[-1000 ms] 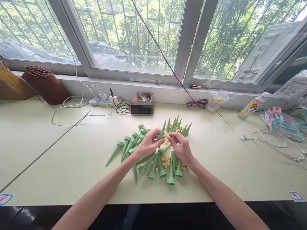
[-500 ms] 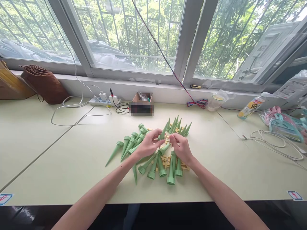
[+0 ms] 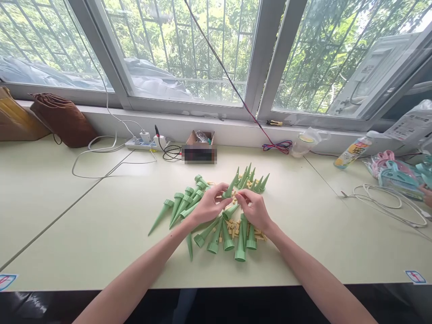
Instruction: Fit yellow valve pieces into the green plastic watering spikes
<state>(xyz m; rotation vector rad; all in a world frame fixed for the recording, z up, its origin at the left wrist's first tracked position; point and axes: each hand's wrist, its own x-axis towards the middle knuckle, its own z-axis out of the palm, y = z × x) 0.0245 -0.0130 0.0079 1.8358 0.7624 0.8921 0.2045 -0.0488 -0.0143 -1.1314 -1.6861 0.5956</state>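
Note:
My left hand (image 3: 213, 202) is closed around the wide end of a green plastic spike (image 3: 232, 183), whose point is tilted up and to the right. Close beside it, my right hand (image 3: 253, 206) is pinched, its fingertips near the spike's base; a small yellowish piece seems to show between them, partly hidden. Small yellow plastic pieces (image 3: 232, 228) lie in a loose pile beneath the hands. Several green spikes (image 3: 213, 240) with ribbed caps lie in front of the pile, and others (image 3: 185, 203) lie to the left. Behind the right hand, more spikes (image 3: 262, 183) stand point up.
At the back stand a power strip (image 3: 135, 143), a small cardboard box (image 3: 201, 136) and a blurred-out dark object (image 3: 199, 154). On the right are a bottle (image 3: 354, 152), a coiled white cable (image 3: 384, 202) and bagged pink and teal items (image 3: 393, 173). Another person's hand (image 3: 427, 194) reaches in at the right edge.
My right hand has shifted slightly left, closer to the spike in my left hand. That spike has tilted a little further right. Another person's hand now shows at the right edge.

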